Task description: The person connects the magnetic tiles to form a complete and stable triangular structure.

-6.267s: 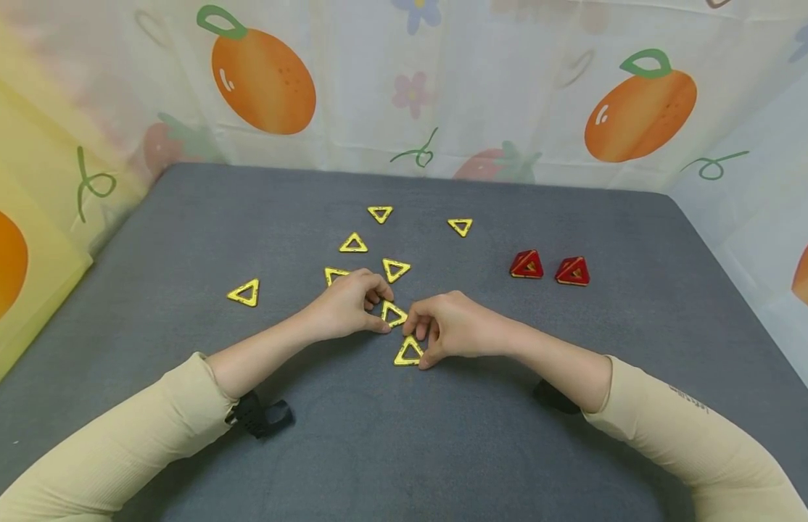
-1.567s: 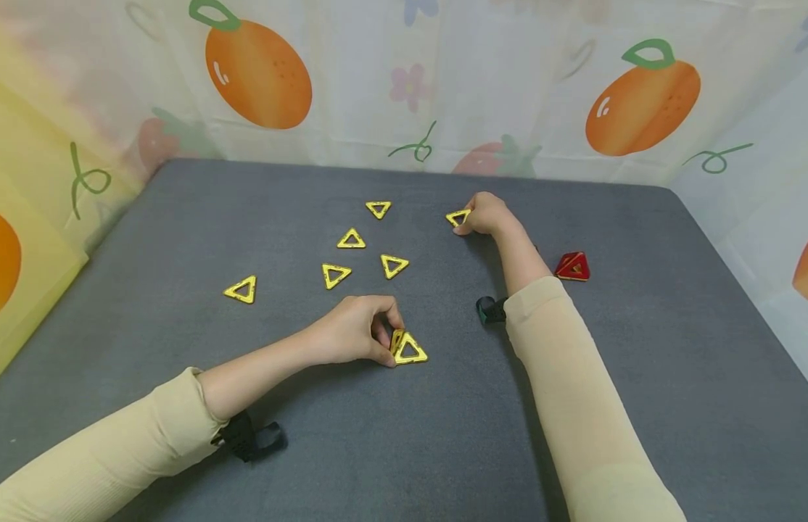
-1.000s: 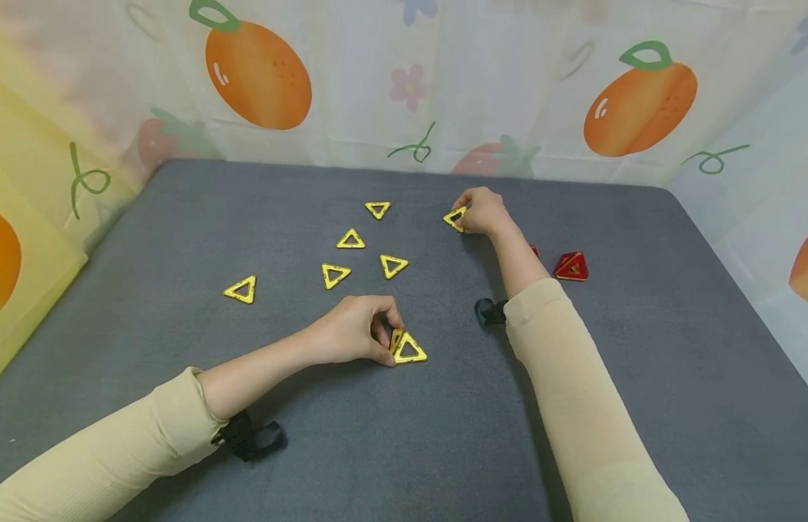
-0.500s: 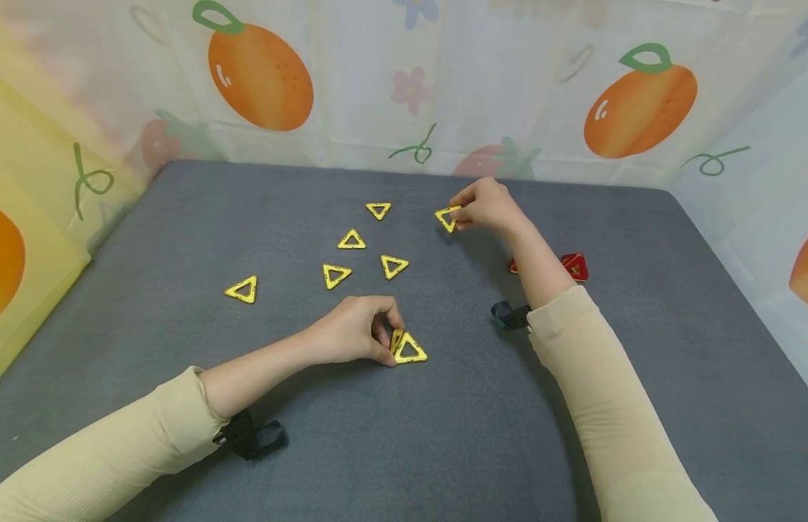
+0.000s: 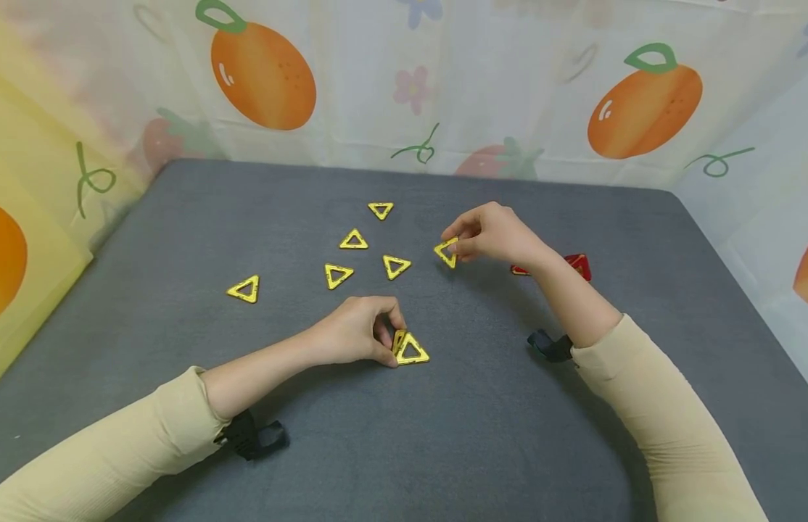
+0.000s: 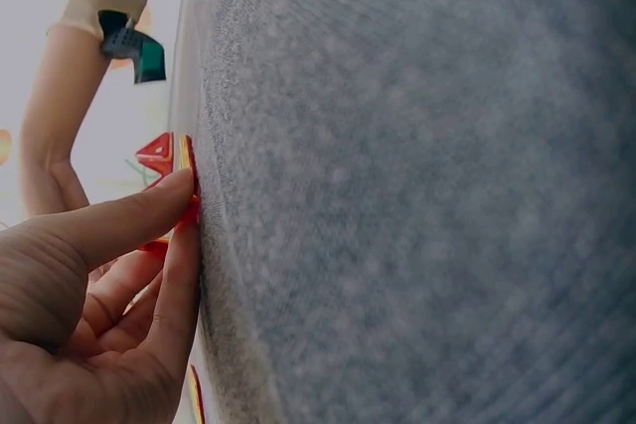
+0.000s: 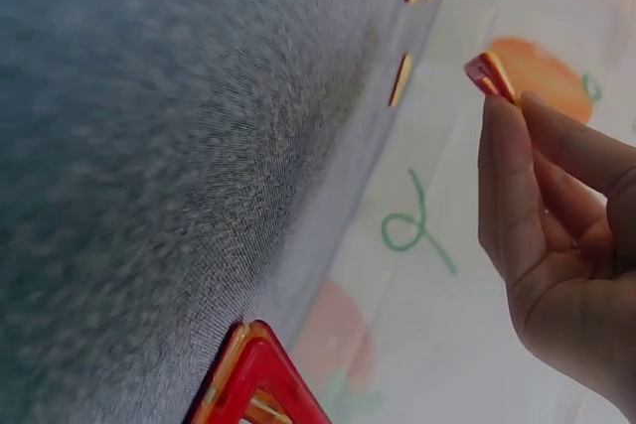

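Near the middle of the table, my left hand (image 5: 352, 330) pinches a tilted-up yellow magnetic triangle tile (image 5: 398, 338) between thumb and fingers. Its edge meets a second triangle tile (image 5: 413, 359) that lies flat, hollow in the centre. In the left wrist view the thumb and fingertips press on the tile (image 6: 187, 153) right down at the table. Farther back and to the right, my right hand (image 5: 498, 230) holds another yellow triangle tile (image 5: 444, 259) raised over the table. The right wrist view shows this tile (image 7: 492, 76) at the thumb and fingertips, red on one side.
Several loose yellow triangle tiles lie flat toward the back and left, among them one at far left (image 5: 245, 290) and one at the back (image 5: 381, 211). Two red pyramids stand at right, one (image 5: 519, 271) mostly hidden behind my right forearm, the other (image 5: 579, 266) partly.
The left hand brought its tile to the flat one and stayed there. My right hand went to the back, picked up the triangle tile there and has moved it toward me.
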Demonstrator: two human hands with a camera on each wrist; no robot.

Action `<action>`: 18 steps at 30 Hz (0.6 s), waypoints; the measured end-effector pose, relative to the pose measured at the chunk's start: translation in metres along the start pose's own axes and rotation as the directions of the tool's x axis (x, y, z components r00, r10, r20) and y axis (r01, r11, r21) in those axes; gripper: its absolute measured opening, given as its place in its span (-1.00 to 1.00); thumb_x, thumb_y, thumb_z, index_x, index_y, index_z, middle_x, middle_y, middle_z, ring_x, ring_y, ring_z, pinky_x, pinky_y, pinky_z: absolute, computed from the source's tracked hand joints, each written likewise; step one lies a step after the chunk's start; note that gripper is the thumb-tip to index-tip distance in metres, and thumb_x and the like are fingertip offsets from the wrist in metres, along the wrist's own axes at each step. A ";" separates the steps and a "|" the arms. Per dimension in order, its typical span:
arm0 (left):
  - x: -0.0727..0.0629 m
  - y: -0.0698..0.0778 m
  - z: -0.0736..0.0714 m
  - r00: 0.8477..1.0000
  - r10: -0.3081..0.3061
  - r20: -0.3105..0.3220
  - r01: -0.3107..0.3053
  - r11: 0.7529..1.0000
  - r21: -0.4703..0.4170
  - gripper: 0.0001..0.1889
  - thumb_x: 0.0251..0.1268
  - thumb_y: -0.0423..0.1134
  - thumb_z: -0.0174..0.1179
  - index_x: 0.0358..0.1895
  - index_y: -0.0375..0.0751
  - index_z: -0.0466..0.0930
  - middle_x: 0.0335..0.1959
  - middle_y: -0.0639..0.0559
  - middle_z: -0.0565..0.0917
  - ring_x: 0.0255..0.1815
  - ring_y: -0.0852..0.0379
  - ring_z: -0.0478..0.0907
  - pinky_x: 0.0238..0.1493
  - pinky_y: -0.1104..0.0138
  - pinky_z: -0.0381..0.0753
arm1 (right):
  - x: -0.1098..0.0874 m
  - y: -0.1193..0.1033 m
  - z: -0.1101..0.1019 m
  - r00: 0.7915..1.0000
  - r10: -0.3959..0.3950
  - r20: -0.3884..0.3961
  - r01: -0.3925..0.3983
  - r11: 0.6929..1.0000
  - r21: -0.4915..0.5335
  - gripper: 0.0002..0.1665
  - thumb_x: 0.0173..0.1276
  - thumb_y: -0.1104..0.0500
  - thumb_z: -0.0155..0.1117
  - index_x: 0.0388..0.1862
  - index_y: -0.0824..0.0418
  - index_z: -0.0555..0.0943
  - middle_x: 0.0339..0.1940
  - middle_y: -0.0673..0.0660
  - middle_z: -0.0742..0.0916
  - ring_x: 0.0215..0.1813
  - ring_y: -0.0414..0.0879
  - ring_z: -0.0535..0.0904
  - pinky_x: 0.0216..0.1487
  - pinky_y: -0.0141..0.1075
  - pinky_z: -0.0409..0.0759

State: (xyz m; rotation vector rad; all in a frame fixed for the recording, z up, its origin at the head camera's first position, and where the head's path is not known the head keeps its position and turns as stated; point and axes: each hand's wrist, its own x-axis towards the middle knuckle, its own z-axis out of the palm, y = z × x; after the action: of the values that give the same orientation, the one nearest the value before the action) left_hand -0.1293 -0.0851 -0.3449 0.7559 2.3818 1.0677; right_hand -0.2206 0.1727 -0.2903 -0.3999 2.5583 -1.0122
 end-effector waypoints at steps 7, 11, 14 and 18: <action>0.000 0.001 0.001 1.000 0.003 0.002 -0.003 1.000 0.001 -0.62 -0.13 -0.32 0.58 -0.23 -0.11 0.59 -0.42 0.06 0.70 -0.43 0.31 0.60 -0.29 0.41 0.62 | -0.024 -0.007 0.015 0.996 -0.074 0.043 0.077 0.995 -0.059 -0.72 0.35 0.14 0.36 0.02 0.14 0.72 -0.31 0.17 0.83 -0.22 0.02 0.78 -0.19 -0.16 0.71; 0.001 0.002 0.001 1.000 0.001 0.001 -0.001 1.000 0.003 -0.62 -0.14 -0.33 0.58 -0.24 -0.12 0.58 -0.41 0.05 0.70 -0.43 0.31 0.60 -0.29 0.41 0.62 | -0.035 -0.010 0.026 0.990 -0.115 0.077 0.121 0.990 -0.068 -0.72 0.32 0.15 0.39 0.00 0.14 0.73 -0.34 0.10 0.83 -0.28 -0.02 0.78 -0.27 -0.19 0.69; 0.000 0.003 0.001 1.000 -0.009 -0.002 0.009 1.000 0.004 -0.62 -0.14 -0.33 0.58 -0.25 -0.10 0.58 -0.40 0.06 0.70 -0.43 0.31 0.60 -0.29 0.40 0.61 | -0.041 -0.012 0.033 0.985 -0.146 0.089 0.152 0.986 -0.065 -0.74 0.29 0.16 0.41 -0.03 0.13 0.75 -0.35 0.07 0.84 -0.31 -0.04 0.78 -0.29 -0.19 0.70; 0.000 0.003 0.000 1.000 -0.014 -0.005 0.015 1.000 0.005 -0.62 -0.14 -0.33 0.58 -0.26 -0.10 0.57 -0.39 0.07 0.70 -0.42 0.31 0.60 -0.28 0.40 0.61 | -0.046 -0.015 0.041 0.981 -0.170 0.092 0.176 0.982 -0.062 -0.76 0.25 0.16 0.44 -0.08 0.10 0.77 -0.38 0.03 0.84 -0.34 -0.07 0.78 -0.38 -0.27 0.66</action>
State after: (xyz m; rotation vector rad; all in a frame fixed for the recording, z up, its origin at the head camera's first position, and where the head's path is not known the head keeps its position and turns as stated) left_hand -0.1279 -0.0833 -0.3426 0.7373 2.3912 1.0595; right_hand -0.1598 0.1558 -0.2976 -0.6806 2.5206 -0.9430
